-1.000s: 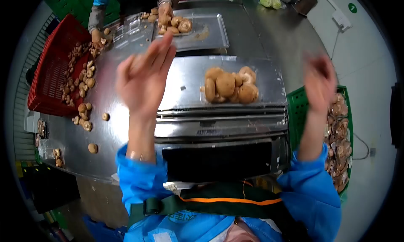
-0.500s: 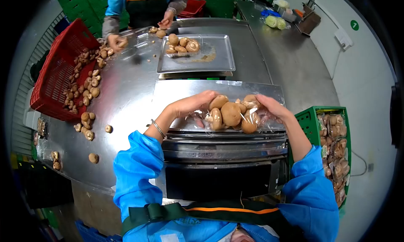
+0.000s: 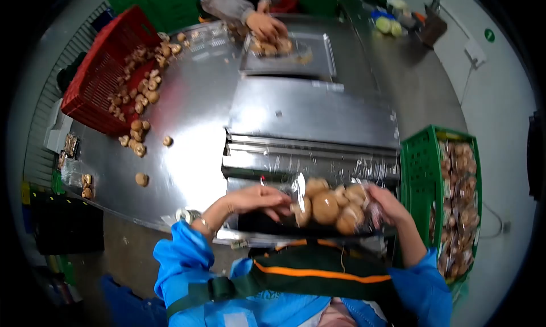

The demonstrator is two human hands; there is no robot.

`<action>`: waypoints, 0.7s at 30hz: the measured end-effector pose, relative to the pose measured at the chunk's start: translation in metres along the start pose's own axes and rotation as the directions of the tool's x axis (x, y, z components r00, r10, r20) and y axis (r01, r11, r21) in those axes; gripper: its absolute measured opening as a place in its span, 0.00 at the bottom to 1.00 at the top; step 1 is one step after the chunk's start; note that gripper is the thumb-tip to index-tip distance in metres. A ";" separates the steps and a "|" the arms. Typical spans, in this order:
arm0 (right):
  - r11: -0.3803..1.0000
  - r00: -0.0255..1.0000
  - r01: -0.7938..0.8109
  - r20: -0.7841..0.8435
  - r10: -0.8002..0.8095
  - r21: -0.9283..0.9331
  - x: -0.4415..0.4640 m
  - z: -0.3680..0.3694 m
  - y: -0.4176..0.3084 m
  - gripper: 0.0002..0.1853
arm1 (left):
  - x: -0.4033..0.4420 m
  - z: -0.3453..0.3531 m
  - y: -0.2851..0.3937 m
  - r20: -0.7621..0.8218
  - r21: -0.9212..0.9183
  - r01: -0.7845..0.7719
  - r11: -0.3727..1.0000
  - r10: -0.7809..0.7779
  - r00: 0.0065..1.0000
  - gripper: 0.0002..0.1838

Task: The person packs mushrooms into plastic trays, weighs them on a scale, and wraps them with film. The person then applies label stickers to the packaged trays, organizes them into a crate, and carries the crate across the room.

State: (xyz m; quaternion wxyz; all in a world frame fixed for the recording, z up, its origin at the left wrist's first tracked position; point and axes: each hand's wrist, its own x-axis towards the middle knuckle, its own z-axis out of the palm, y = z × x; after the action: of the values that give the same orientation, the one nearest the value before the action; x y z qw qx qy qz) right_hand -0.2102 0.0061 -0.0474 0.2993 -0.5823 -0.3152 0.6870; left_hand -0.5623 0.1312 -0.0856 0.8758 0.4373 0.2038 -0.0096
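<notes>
A pack of mushrooms [image 3: 326, 206] with clear film around it is over the dark plate at the front of the metal wrapping machine [image 3: 313, 113]. My right hand [image 3: 388, 206] grips its right end, fingers wrapped round the film. At the left end is my left hand [image 3: 260, 202], its fingers stretched out and a little apart beside the pack. A raised flap of film stands between that hand and the mushrooms. The underside of the pack is hidden.
A red crate [image 3: 94, 91] spills loose mushrooms at the left. Wrapped packs fill a green crate [image 3: 420, 173] at the right. Across the table, a co-worker's hand [image 3: 266, 25] is over mushrooms on a metal tray [image 3: 318, 56]. A single mushroom [image 3: 141, 179] lies at the left front.
The pack has come from the machine's top plate toward my body, with both hands following. My left hand has come away from its end. The co-worker's hands have moved to the tray.
</notes>
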 end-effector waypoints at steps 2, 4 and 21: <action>0.995 0.997 -0.049 -0.063 0.044 -0.087 0.008 0.010 -0.002 0.30 | 0.012 -0.024 -0.035 -0.211 0.030 0.002 1.000 0.005 0.977 0.17; 0.999 0.972 -0.020 -0.233 0.031 0.047 0.013 -0.009 0.031 0.30 | 0.022 -0.017 -0.038 -0.412 -0.105 -0.154 0.983 0.097 0.906 0.13; 0.951 0.999 -0.016 -0.034 0.028 0.310 0.012 0.068 0.204 0.18 | 0.051 0.091 -0.111 -0.587 -0.063 -0.061 0.996 0.013 0.809 0.11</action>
State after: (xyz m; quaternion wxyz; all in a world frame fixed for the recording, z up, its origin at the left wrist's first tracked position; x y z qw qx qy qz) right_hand -0.2880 -0.1170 -0.2055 0.3849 -0.5446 -0.1915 0.7201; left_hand -0.5052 0.0007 -0.1405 0.7869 0.3880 0.4555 0.1508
